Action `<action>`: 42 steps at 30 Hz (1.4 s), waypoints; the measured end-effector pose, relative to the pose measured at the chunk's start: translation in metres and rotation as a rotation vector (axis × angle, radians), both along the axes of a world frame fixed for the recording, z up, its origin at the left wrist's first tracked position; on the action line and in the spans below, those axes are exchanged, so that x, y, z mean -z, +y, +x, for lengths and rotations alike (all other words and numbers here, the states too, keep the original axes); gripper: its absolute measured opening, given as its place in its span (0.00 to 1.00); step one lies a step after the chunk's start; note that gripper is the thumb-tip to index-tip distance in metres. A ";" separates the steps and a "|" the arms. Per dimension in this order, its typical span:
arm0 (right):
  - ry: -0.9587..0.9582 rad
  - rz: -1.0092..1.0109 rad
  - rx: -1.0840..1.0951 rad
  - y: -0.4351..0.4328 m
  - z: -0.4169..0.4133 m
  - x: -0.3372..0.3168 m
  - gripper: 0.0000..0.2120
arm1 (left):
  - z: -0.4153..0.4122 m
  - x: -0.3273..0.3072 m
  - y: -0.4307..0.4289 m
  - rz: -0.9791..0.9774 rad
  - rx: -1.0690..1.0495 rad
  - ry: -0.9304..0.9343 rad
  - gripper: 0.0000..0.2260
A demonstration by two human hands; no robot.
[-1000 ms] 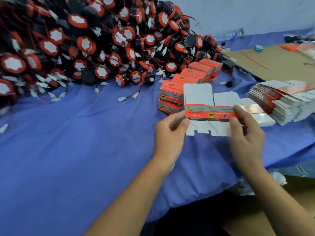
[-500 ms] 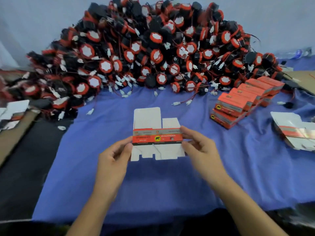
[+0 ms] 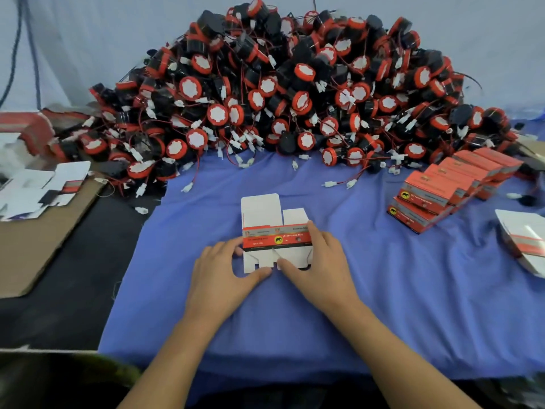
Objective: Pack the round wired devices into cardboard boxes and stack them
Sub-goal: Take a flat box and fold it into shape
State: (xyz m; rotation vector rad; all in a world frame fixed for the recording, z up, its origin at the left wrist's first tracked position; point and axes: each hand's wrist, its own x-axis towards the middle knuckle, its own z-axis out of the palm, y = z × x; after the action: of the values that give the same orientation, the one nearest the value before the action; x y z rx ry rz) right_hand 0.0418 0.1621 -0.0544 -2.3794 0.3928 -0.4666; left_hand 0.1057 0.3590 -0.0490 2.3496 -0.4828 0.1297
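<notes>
Head view looks down on both hands meeting at a flat carton (image 3: 275,231), a folded box not yet opened out, with an orange-red printed band across its middle and white flaps above and below. The left hand (image 3: 219,270) holds the carton's left edge, fingers curled in at the end of the band and thumb lying along the lower flaps. The right hand (image 3: 320,261) grips the right edge, fingers wrapped over the end of the band and thumb pressed on the lower flaps, close to the left thumb. The carton sits low over the blue cloth (image 3: 413,290) covering part of the dark tabletop (image 3: 88,261); I cannot tell whether it touches the cloth.

Beyond the fingertips of both hands rises a big heap of round wired devices (image 3: 295,93), black bodies with orange rims and white faces, their red wires and white plugs trailing toward the hands. Ahead and to the right of the right hand, well apart from it, packed boxes (image 3: 448,187) stand in a row, stacked two high. Further right of that hand, at the frame edge, lies a pile of flat blanks (image 3: 525,240). Well to the left of the left hand, loose blanks (image 3: 44,184) lie on a brown cardboard sheet (image 3: 35,246)
</notes>
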 end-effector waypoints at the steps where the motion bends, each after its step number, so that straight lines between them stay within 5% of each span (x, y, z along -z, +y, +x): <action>1: 0.004 0.004 0.013 0.000 0.000 0.000 0.41 | 0.000 0.001 0.000 -0.002 0.001 -0.004 0.30; 21: -0.083 -0.182 0.087 0.020 -0.012 -0.013 0.36 | -0.004 0.007 0.003 -0.325 0.033 0.028 0.23; 34: -0.223 -0.081 -0.136 0.019 -0.016 -0.012 0.28 | -0.015 0.000 -0.003 -0.221 0.131 -0.066 0.08; 42: -0.443 -0.021 -0.296 0.013 -0.024 -0.014 0.33 | -0.008 -0.003 0.001 -0.388 0.088 -0.036 0.20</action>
State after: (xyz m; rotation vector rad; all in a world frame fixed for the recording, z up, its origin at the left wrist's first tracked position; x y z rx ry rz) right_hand 0.0182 0.1756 -0.0407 -2.2197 -0.1622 -0.8314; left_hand 0.0979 0.3598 -0.0463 1.9472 -0.5261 0.2049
